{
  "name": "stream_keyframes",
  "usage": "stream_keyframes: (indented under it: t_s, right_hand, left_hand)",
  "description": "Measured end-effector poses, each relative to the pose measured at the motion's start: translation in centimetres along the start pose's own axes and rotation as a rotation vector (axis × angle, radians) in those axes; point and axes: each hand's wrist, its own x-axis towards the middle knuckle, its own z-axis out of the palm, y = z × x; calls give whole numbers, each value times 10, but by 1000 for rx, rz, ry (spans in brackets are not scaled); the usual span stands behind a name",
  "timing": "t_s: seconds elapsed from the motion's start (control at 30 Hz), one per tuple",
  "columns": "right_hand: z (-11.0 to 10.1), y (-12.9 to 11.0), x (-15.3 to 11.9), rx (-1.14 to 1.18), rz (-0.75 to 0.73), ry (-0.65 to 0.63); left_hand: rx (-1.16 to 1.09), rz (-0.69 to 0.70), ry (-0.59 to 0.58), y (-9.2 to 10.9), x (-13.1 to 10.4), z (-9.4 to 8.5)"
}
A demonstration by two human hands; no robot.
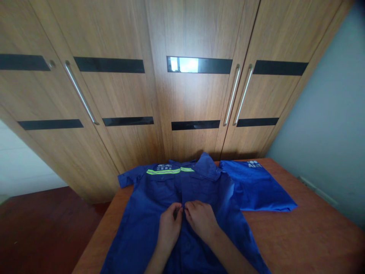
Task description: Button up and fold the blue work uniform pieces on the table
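Observation:
A dark blue short-sleeved work shirt (148,224) lies front side up, its collar toward the wardrobe. A yellow-green reflective stripe (163,172) crosses its chest below white printing. My left hand (170,222) and my right hand (201,219) meet at the front placket, about mid-shirt. Both have their fingertips pinched on the placket edges, close together. Whether a button sits between the fingers is hidden. The sleeve on the right is folded inward over the chest, while the left one stretches out sideways.
A folded bright blue cloth or bag (262,188) with white lettering lies right of the shirt on the reddish-brown wooden table (310,236). Behind stands a wooden wardrobe (194,95) with long metal handles. A pale wall (327,125) bounds the right side.

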Motion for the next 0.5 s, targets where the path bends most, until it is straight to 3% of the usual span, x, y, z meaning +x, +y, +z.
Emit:
stream_keyframes:
  t_s: [0.17,0.3,0.4,0.5]
  right_hand:
    - [9,6,-4,229,127,110]
    - [21,10,-4,576,258,191]
    - [29,12,-1,929,344,179]
    - [33,14,2,1098,412,139]
  left_hand:
    - [-106,-35,5,-4,0,0]
    - [-104,-44,16,-6,0,1]
    - [-50,-27,30,-5,-2,2]
    - [79,13,43,-3,-6,4]
